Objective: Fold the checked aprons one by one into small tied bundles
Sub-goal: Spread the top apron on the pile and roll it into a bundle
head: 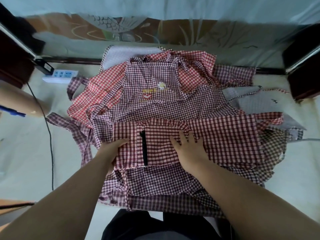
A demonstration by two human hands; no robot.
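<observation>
A dark red checked apron (225, 141), folded into a wide strip, lies on top of a heap of checked aprons (155, 104). A black band (143, 148) runs down its left part. My left hand (112, 149) grips the strip's left edge, fingers tucked under the cloth. My right hand (188, 149) lies flat on the strip with fingers spread, pressing it down. Below it in the heap is a purple checked apron with a daisy print (161, 85), and red checked aprons (103, 90) stick out at the left and back.
The heap rests on a pale sheet-covered surface (26, 153). A white power strip (60, 76) lies at the back left, with a black cable (50, 144) running toward me. Dark wooden posts (303, 66) stand at both back corners. Loose apron ties (83, 135) trail left.
</observation>
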